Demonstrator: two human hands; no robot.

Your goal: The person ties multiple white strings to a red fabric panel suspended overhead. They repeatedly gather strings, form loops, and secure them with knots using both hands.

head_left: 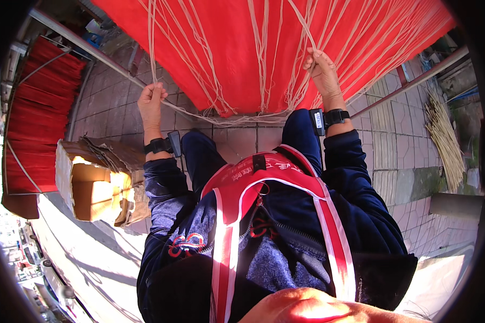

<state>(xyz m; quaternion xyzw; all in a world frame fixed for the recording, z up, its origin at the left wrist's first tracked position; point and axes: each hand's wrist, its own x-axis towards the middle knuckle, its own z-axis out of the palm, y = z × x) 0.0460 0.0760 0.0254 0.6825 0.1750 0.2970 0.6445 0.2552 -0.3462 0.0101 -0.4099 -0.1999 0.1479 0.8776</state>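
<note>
A wide red cloth (pixel 229 48) stretches out ahead of me, with many pale strings (pixel 262 54) running lengthwise over it. My left hand (pixel 152 96) is closed on a few strings just off the cloth's left edge. Over the right part of the cloth, my right hand (pixel 322 67) pinches another bundle of strings between thumb and fingers. A loose bunch of string (pixel 237 120) sags between the hands along the cloth's near edge, above my knees. Both wrists wear black straps with small devices.
A torn cardboard box (pixel 99 180) stands on the paving at my left. Metal poles (pixel 86 46) flank the cloth on both sides. Another red cloth on a frame (pixel 40 113) is at far left. A bundle of thin sticks (pixel 445 142) lies at the right.
</note>
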